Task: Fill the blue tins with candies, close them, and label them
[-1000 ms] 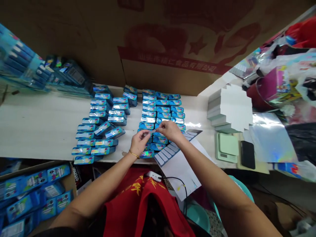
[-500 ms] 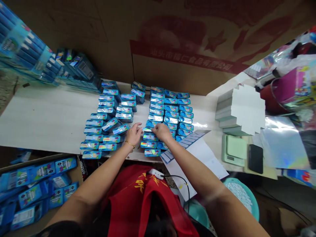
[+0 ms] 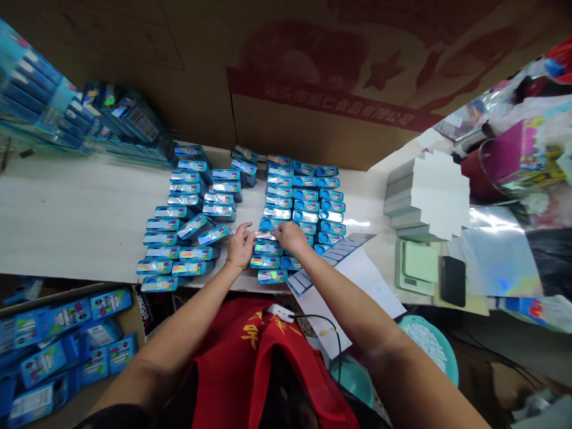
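Rows of small blue boxes with shiny holographic tops (image 3: 304, 202) lie on the white table (image 3: 75, 220). My left hand (image 3: 240, 243) and my right hand (image 3: 289, 236) rest close together on one blue box (image 3: 267, 236) in the near left column of the right group, fingers bent and pressing on its top. A thin strip or sticker seems to lie under the fingertips; it is too small to make out. A sheet of blue-and-white stickers (image 3: 333, 259) lies just right of my right hand.
More blue boxes (image 3: 187, 220) stand in rows at left, with stacked blue packs (image 3: 53, 113) behind. A carton of blue packs (image 3: 53, 351) sits below left. White card stacks (image 3: 429, 193), a scale (image 3: 415, 265), a black phone (image 3: 453, 280) and foil sheets (image 3: 504, 256) lie right. A cardboard wall (image 3: 313, 77) stands behind.
One second ago both hands were raised above the boxes, pinching a small strip between them. They have since come down onto a box, and they press there now.
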The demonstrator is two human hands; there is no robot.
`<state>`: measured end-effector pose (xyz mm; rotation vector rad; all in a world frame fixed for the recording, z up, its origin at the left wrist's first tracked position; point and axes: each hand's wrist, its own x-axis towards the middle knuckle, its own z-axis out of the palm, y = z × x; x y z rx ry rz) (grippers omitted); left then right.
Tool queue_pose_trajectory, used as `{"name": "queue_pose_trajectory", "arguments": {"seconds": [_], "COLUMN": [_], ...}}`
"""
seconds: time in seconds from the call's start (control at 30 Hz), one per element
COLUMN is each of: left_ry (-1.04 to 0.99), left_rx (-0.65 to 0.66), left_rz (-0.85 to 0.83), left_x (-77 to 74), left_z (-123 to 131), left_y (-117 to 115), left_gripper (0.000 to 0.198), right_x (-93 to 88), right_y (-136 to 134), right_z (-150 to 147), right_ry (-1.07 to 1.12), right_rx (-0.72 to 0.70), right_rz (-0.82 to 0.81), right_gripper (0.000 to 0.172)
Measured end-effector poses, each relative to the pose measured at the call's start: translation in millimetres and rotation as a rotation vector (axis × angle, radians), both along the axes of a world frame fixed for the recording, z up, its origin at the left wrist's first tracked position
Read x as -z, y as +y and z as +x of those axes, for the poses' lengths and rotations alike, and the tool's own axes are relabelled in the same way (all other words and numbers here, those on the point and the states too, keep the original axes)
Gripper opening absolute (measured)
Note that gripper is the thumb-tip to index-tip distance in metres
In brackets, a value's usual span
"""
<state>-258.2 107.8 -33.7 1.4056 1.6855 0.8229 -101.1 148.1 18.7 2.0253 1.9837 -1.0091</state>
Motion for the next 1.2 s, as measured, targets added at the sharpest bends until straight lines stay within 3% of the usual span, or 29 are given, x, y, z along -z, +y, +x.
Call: {"name": "queue_pose_trajectory", "arguments": {"seconds": [0.2,0.3,0.4,0.47,0.53,0.6,0.67,0.7,0.77,0.87,0.97,1.07,1.2], "left_ry": [-0.047,-0.056,-0.005,0.073,0.106,0.042,-0.088,-0.147,-0.211,-0.222,-0.212,-0.235,-0.24], "left_rx": [0.001,-0.013,-0.01,-0.03,-0.067,-0.036,0.126,0.234,0.467,0.694,0.805,0.882,0.813], "left_rz": [-0.099,-0.152,-0.17,-0.129,-0.033,0.061,0.086,0.072,0.005,-0.135,-0.205,-0.147,-0.062], "left_x": [14.7,24.5,31.3,28.3,16.2,-3.4,-24.9,-34.2,-46.7,-49.1,-44.0,-47.0,-62.2], "left_z": [3.0,0.7,-5.8,-8.8,-4.3,12.6,42.6,61.5,103.1,161.4,199.9,216.5,218.8], "left_y": [3.2,6.6,11.3,15.0,18.8,21.8,23.1,23.0,21.0,14.8,6.1,-0.8,-0.2], "left_gripper": [0.032,0.03,0.033,0.034,0.035,0.033,0.032,0.031,0.031,0.044,0.052,0.027,0.021], "right_x": [-6.9,-11.1,-15.5,-23.9,-38.9,-56.1,-67.1,-68.0,-59.9,-34.4,-21.3,-33.8,-62.9], "right_y": [-14.1,-24.3,-33.7,-36.7,-37.0,-36.9,-39.8,-42.9,-52.1,-70.5,-88.0,-97.6,-98.1], "right_z": [-3.2,-0.3,0.7,5.4,21.5,53.5,99.0,123.9,170.5,214.1,222.5,219.1,223.5], "right_ry": [-0.222,-0.221,-0.223,-0.231,-0.205,-0.217,-0.302,-0.342,-0.299,0.098,0.451,0.423,-0.026], "right_rx": [-0.135,-0.296,-0.45,-0.486,-0.477,-0.359,-0.108,0.037,0.269,0.512,0.653,0.5,-0.06], "right_rz": [0.083,0.122,0.117,0.111,0.179,0.345,0.512,0.544,0.434,0.174,0.263,0.453,0.603], "right_gripper": [0.034,0.031,0.039,0.044,0.044,0.042,0.044,0.049,0.058,0.049,0.04,0.03,0.024]}}
